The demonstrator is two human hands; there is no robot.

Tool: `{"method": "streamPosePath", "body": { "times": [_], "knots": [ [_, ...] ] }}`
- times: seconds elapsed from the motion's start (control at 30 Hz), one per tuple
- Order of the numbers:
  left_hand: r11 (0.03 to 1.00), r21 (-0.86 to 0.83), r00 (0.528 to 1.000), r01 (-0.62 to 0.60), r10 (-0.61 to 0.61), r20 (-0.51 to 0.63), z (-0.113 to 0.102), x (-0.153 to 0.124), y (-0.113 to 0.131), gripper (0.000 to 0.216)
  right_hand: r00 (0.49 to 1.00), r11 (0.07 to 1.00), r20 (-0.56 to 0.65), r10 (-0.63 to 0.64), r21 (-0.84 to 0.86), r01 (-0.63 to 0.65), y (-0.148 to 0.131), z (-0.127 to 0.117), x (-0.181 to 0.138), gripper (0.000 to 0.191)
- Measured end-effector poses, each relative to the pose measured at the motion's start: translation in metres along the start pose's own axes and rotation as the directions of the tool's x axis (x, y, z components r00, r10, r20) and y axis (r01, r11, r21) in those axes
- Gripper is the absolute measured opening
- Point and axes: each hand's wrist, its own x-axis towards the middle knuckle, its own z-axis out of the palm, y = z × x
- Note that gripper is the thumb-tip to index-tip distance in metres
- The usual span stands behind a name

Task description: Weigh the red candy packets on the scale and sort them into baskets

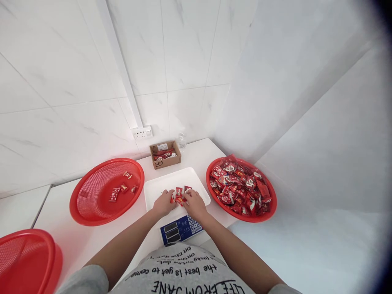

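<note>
A white tray sits on a scale with a blue keypad panel. Several small red candy packets lie on the tray. My left hand rests on the tray at the left of the packets, fingers curled onto them. My right hand lies at their right side, fingertips touching the packets. Whether either hand actually grips a packet is hidden by the fingers.
A red basket on the left holds a few red packets. A red basket on the right is piled with red packets. A small cardboard box and a clear bottle stand by the wall. Another red basket sits at lower left.
</note>
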Motion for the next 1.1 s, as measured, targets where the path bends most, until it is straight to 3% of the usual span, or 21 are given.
{"method": "streamPosePath", "body": {
  "times": [0.3, 0.5, 0.6, 0.67, 0.73, 0.8, 0.87, 0.93, 1.0, 1.1],
  "knots": [
    [0.989, -0.145, 0.999, -0.014, 0.007, -0.053, 0.0, 0.009, -0.004, 0.058, 1.0, 0.998, -0.021, 0.023, 0.067, -0.022, 0.004, 0.003, 0.001, 0.036],
    [0.954, -0.297, 0.994, -0.046, 0.015, -0.106, -0.01, 0.003, 0.006, 0.048, 0.994, 0.941, -0.065, 0.093, 0.332, -0.066, 0.005, 0.002, 0.007, 0.041],
    [0.825, -0.563, 0.999, -0.046, 0.043, -0.019, -0.01, -0.016, 0.012, 0.052, 0.996, 0.791, -0.021, 0.09, 0.609, -0.058, 0.0, 0.003, 0.002, 0.04],
    [0.692, -0.722, 0.993, -0.017, 0.094, 0.067, -0.004, -0.032, 0.016, 0.065, 0.987, 0.569, 0.142, 0.071, 0.808, -0.157, -0.006, 0.003, -0.008, 0.044],
    [0.617, -0.787, 0.982, 0.005, 0.147, 0.122, 0.007, -0.047, 0.02, 0.075, 0.95, 0.331, 0.312, -0.029, 0.899, -0.286, -0.011, 0.002, -0.023, 0.048],
    [0.589, -0.808, 0.972, -0.006, 0.192, 0.133, 0.02, -0.058, 0.023, 0.079, 0.906, 0.211, 0.399, -0.141, 0.906, -0.366, -0.016, 0.001, -0.038, 0.044],
    [0.607, -0.793, 0.965, -0.045, 0.231, 0.122, 0.03, -0.064, 0.025, 0.082, 0.887, 0.181, 0.428, -0.176, 0.899, -0.398, -0.018, 0.0, -0.052, 0.039],
    [0.651, -0.755, 0.956, -0.085, 0.266, 0.121, 0.035, -0.066, 0.027, 0.083, 0.903, 0.184, 0.409, -0.134, 0.905, -0.383, -0.017, 0.0, -0.06, 0.039],
    [0.715, -0.687, 0.956, -0.129, 0.275, 0.106, 0.033, -0.063, 0.029, 0.077, 0.936, 0.185, 0.352, -0.02, 0.921, -0.343, -0.009, -0.002, -0.063, 0.041],
    [0.857, -0.425, 0.955, -0.293, 0.283, -0.088, 0.022, -0.048, 0.033, 0.057, 0.938, 0.183, 0.206, 0.281, 0.947, -0.263, 0.018, -0.007, -0.056, 0.048]
  ]
}}
